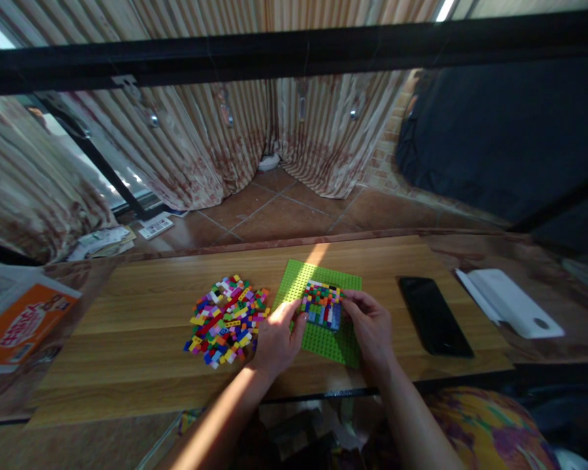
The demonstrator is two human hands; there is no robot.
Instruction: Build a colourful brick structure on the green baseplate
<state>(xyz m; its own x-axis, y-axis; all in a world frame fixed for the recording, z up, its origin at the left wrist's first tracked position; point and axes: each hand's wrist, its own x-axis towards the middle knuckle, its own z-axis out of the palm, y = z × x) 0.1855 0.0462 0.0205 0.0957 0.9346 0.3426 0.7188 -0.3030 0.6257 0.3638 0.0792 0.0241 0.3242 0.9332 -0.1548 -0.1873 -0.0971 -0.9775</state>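
A square build of many-coloured toy bricks (321, 305) sits over the green studded baseplate (333, 349) on the wooden table. My left hand (278, 336) grips its left side, with the thumb near the lower left corner. At the opposite side, my right hand (372, 323) has its fingers closed against the upper right edge. Whether the build is pressed onto the baseplate or only rests there, I cannot tell. Left of my left hand lies a heap of loose toy bricks (228, 320) in mixed colours.
A black phone or tablet (435, 316) lies on the table (127, 326) at the right. Beyond it is a white case-like object (512, 301). An orange-and-white box (24, 323) stands at the far left. Curtains (215, 143) and a black rail (294, 52) cross the background.
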